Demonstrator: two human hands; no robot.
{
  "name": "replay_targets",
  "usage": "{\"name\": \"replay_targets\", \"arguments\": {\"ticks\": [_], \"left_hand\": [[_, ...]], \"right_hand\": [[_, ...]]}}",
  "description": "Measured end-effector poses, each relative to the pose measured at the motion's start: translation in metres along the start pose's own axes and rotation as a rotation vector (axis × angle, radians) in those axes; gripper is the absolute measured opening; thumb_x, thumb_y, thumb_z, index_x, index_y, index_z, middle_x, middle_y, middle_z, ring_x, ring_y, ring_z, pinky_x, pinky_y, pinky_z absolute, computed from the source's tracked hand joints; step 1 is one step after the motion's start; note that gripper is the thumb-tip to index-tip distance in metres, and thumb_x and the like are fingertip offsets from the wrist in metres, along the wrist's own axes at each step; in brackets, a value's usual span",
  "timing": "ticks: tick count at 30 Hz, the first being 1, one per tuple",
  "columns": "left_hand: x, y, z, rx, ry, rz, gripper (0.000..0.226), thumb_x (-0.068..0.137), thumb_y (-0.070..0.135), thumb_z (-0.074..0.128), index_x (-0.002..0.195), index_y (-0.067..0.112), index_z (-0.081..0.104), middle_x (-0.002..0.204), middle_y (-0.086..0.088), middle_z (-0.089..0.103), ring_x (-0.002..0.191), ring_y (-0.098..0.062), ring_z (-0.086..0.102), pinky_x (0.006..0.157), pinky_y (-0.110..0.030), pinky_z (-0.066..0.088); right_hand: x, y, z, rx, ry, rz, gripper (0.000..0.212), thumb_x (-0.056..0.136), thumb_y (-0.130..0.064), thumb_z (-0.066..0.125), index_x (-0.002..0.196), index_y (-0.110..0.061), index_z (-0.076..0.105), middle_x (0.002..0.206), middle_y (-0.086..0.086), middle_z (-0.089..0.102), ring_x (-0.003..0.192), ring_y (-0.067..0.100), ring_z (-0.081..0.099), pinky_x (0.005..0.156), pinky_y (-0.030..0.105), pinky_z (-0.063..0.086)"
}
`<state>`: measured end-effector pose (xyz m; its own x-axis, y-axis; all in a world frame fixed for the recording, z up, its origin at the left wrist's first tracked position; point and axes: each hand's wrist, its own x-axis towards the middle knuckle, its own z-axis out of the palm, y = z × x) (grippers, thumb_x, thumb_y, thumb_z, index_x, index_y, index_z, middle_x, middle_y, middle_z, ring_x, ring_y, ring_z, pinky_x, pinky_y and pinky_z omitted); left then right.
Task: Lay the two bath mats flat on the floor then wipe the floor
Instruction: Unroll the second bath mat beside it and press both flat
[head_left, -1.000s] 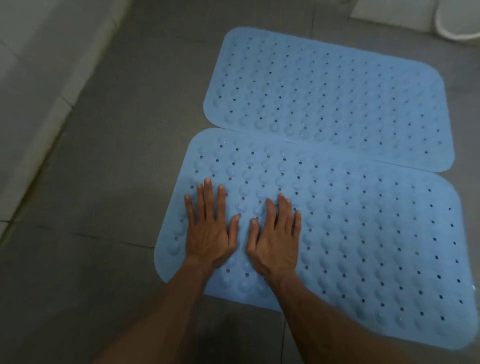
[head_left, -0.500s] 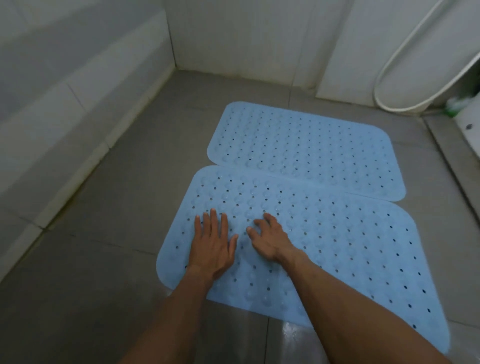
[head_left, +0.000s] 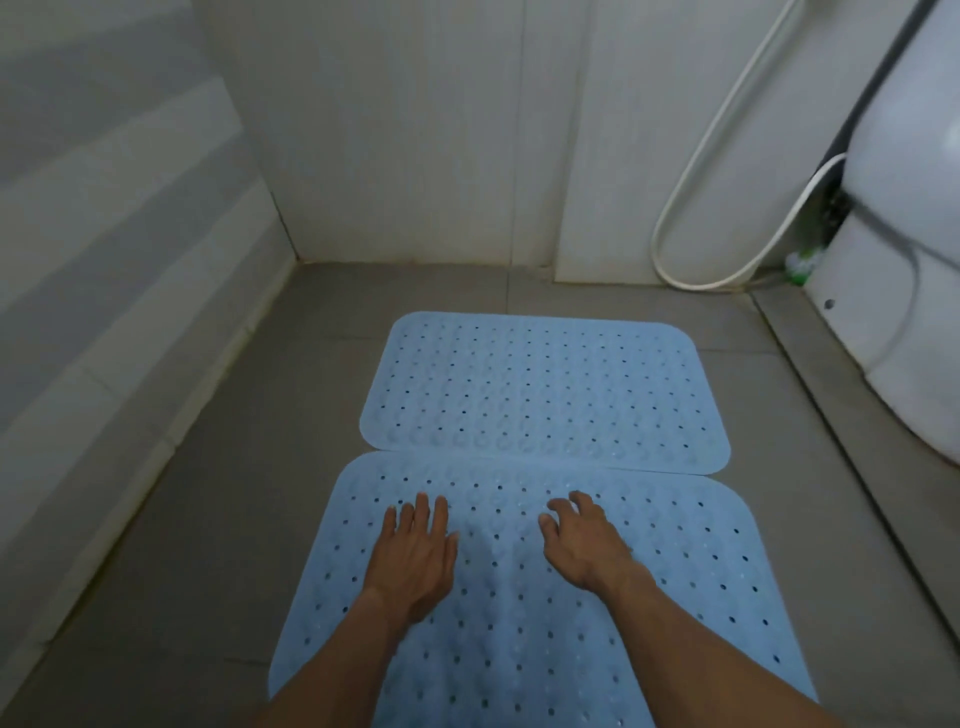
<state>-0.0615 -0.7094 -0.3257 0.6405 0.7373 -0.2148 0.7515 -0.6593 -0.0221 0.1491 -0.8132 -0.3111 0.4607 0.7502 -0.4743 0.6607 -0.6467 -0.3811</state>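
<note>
- Head view: the near bath mat (head_left: 519, 597) lies on the grey floor (head_left: 208, 519), its far edge meeting or slightly overlapping the far bath mat (head_left: 540, 384), which lies flat closer to the back wall.
- The left hand (head_left: 410, 561) rests palm down on the near mat, fingers straight and together; its grip holds nothing.
- The right hand (head_left: 582, 545) is on the same mat, well apart from the left, fingers slightly bent with the tips touching; its grip is loose and holds nothing either.
- The step looks like pressing the near mat down. It is best done with flat palms, working from the middle out toward the edges so the underside seats on the tile.
- The seam between the mats deserves a check: whether one edge rides over the other cannot be told from here.
- No wiping cloth is in sight; a white hose (head_left: 691, 208) and a toilet (head_left: 904, 260) stand at the right.
</note>
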Motion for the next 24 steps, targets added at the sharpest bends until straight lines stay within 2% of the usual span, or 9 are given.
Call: {"name": "replay_targets", "arguments": {"ticks": [5,9,12,14,16,18,22,24], "left_hand": [[-0.017,0.004,-0.106,0.032,-0.03,-0.019,0.072,0.1,0.039,0.011,0.109,0.005,0.073,0.103,-0.019,0.073,0.082,-0.033,0.073,0.073,-0.047,0.06],[-0.037,0.019,-0.211,0.052,-0.041,-0.027,0.077,0.1,0.04,0.003,0.11,0.007,0.072,0.104,-0.017,0.073,0.083,-0.03,0.073,0.073,-0.044,0.061],[-0.056,0.034,-0.291,0.013,-0.066,-0.033,0.076,0.1,0.041,0.003,0.114,0.007,0.07,0.108,-0.015,0.072,0.089,-0.03,0.072,0.078,-0.043,0.06],[-0.067,0.044,-0.344,-0.011,-0.066,-0.049,0.081,0.099,0.044,-0.003,0.125,0.005,0.063,0.119,-0.017,0.068,0.101,-0.033,0.069,0.088,-0.045,0.056],[-0.078,0.057,-0.395,-0.037,-0.024,-0.051,0.091,0.091,0.048,-0.017,0.142,0.006,0.045,0.141,-0.02,0.052,0.125,-0.035,0.054,0.107,-0.047,0.042],[-0.088,0.067,-0.443,-0.092,-0.082,-0.054,0.098,0.08,0.052,-0.025,0.151,0.007,0.026,0.155,-0.017,0.033,0.14,-0.033,0.037,0.118,-0.046,0.026],[-0.101,0.078,-0.519,-0.109,-0.077,-0.098,0.077,0.093,0.048,-0.009,0.152,0.008,0.019,0.157,-0.016,0.027,0.141,-0.032,0.033,0.119,-0.044,0.023],[-0.106,0.081,-0.545,-0.117,-0.052,-0.125,0.077,0.093,0.049,-0.007,0.151,0.007,0.021,0.155,-0.017,0.031,0.138,-0.033,0.038,0.117,-0.044,0.026]], "right_hand": [[-0.05,-0.019,-0.106,0.024,-0.041,0.054,0.053,0.106,-0.043,0.025,0.153,-0.02,0.034,0.163,0.008,0.017,0.149,0.026,0.022,0.121,0.039,0.019],[-0.102,-0.035,-0.198,0.056,-0.052,0.09,0.053,0.106,-0.043,0.024,0.153,-0.021,0.034,0.163,0.005,0.017,0.149,0.024,0.021,0.121,0.039,0.02],[-0.14,-0.049,-0.264,0.062,-0.064,0.117,0.052,0.105,-0.044,0.023,0.152,-0.024,0.036,0.163,0.002,0.019,0.148,0.023,0.024,0.12,0.04,0.023],[-0.164,-0.058,-0.306,0.063,-0.062,0.122,0.051,0.105,-0.045,0.023,0.15,-0.025,0.038,0.162,0.001,0.021,0.146,0.023,0.026,0.119,0.04,0.026],[-0.186,-0.066,-0.346,0.058,-0.063,0.119,0.05,0.104,-0.045,0.024,0.147,-0.025,0.042,0.16,0.001,0.025,0.144,0.024,0.03,0.117,0.04,0.029],[-0.207,-0.074,-0.386,0.052,-0.069,0.112,0.049,0.104,-0.044,0.025,0.145,-0.025,0.043,0.158,0.002,0.028,0.142,0.024,0.033,0.116,0.039,0.031],[-0.24,-0.094,-0.459,0.022,-0.06,0.089,0.046,0.104,-0.041,0.027,0.142,-0.023,0.048,0.153,0.007,0.036,0.14,0.026,0.036,0.114,0.037,0.032],[-0.253,-0.106,-0.488,0.011,-0.058,0.074,0.046,0.104,-0.04,0.027,0.141,-0.022,0.049,0.151,0.008,0.038,0.139,0.027,0.037,0.115,0.037,0.032]]}}
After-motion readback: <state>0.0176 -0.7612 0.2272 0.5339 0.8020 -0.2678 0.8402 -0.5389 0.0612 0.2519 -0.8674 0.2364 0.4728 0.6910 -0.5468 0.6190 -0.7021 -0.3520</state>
